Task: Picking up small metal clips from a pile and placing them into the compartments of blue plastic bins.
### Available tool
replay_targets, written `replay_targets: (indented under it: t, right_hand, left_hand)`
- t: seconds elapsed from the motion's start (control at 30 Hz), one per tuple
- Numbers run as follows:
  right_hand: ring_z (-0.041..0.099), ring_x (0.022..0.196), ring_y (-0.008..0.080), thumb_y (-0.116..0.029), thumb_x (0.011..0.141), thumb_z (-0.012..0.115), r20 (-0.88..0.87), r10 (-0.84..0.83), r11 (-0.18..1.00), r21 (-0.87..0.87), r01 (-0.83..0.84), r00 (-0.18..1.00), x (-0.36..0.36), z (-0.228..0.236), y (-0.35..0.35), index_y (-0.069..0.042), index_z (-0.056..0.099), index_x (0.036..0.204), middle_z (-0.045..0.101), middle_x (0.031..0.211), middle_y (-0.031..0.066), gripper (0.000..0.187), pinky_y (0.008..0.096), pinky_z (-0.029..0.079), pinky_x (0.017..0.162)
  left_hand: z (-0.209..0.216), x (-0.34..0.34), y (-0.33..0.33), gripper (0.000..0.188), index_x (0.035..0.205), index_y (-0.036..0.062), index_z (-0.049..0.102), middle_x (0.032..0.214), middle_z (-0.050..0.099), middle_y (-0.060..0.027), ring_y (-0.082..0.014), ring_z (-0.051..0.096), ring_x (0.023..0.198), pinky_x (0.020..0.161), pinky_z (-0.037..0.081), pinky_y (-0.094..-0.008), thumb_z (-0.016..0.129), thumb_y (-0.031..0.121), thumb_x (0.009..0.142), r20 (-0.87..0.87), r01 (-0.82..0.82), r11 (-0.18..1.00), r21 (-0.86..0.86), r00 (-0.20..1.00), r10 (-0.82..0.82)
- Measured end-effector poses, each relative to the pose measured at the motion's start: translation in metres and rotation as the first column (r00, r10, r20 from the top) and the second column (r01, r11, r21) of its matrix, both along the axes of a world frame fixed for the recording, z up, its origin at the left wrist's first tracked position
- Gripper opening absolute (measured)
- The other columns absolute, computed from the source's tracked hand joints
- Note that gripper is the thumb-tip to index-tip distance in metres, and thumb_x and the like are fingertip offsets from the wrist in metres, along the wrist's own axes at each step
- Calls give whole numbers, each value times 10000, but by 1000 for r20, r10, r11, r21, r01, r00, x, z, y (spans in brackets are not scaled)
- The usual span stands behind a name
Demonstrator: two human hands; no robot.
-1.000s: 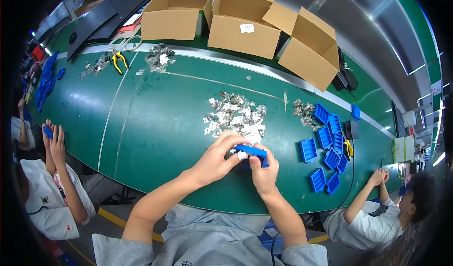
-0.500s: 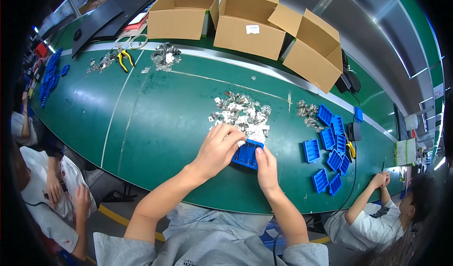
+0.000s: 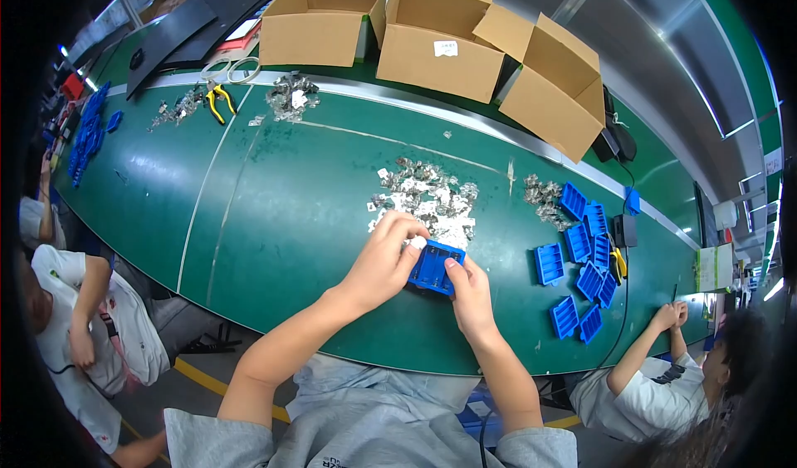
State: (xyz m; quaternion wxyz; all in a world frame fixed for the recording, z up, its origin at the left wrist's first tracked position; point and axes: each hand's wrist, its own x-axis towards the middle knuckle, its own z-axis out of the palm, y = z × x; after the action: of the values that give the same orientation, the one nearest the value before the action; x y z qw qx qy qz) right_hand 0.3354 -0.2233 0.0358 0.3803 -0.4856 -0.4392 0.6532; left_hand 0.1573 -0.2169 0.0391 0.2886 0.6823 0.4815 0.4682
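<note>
Just short of a loose pile of small metal contact plates (image 3: 427, 192), some with white faces, I hold a blue plastic battery holder (image 3: 433, 270) with long slots, tilted a little over the table. My right hand (image 3: 471, 294) grips its right side, thumb lying over the upper right edge. At the upper left corner my left hand (image 3: 383, 260) has its fingers closed, and a small white piece (image 3: 418, 242) shows at the tips of thumb and forefinger. Whether that piece touches the holder I cannot tell. My left fingers partly cover the corner.
Several blue battery holders (image 3: 589, 281) lie to the right, near yellow-handled pliers (image 3: 618, 264) and a smaller heap of metal bits (image 3: 544, 200). Open cardboard boxes (image 3: 440, 61) line the back. More pliers (image 3: 219, 102) lie far left. Co-workers sit at both sides.
My left hand has shifted slightly up and left, and the white piece at its fingertips moved with it. My right thumb has slid a little left over the holder. A co-worker at left has moved their arms.
</note>
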Motion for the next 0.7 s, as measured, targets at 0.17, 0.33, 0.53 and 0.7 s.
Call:
replay_targets:
  t: [0.17, 0.33, 0.53, 0.7]
  right_hand:
    - [476, 823, 41, -206, 972, 524, -54, -57, 991, 121, 63, 997, -3, -3, -5, 34, 568, 1137, 579, 917, -15, 295, 201, 415, 726]
    - [520, 853, 76, -265, 966, 551, 98, -115, 927, 368, 71, 989, 0, -3, -10, 39, 572, 1132, 611, 934, 18, 347, 234, 455, 770]
    - [555, 777, 80, -310, 895, 682, 167, -136, 935, 346, 71, 976, 1, -4, -6, 37, 635, 1035, 642, 846, 30, 378, 240, 478, 702]
    - [571, 738, 72, -267, 869, 717, 183, -174, 893, 444, 76, 968, 1, -3, -5, 37, 664, 956, 665, 802, 38, 321, 235, 486, 666]
  left_hand:
    - [-6, 0, -2, 265, 1132, 30, 539, 1009, 523, -21, -102, 518, 912, 811, 447, -259, 587, 211, 944, 541, 362, 817, -450, 838, -73]
    - [0, -4, -3, 271, 1126, 28, 548, 1018, 522, -23, -95, 523, 917, 789, 455, -261, 583, 232, 951, 507, 432, 783, -448, 844, -176]
    - [7, -2, -5, 296, 1126, 11, 543, 1016, 528, -60, -133, 521, 888, 786, 448, -283, 591, 234, 937, 274, 326, 858, -397, 934, -228]
    - [6, 0, -5, 303, 1083, 6, 562, 980, 535, -76, -169, 529, 876, 787, 445, -287, 595, 268, 934, 254, 319, 892, -319, 936, -244]
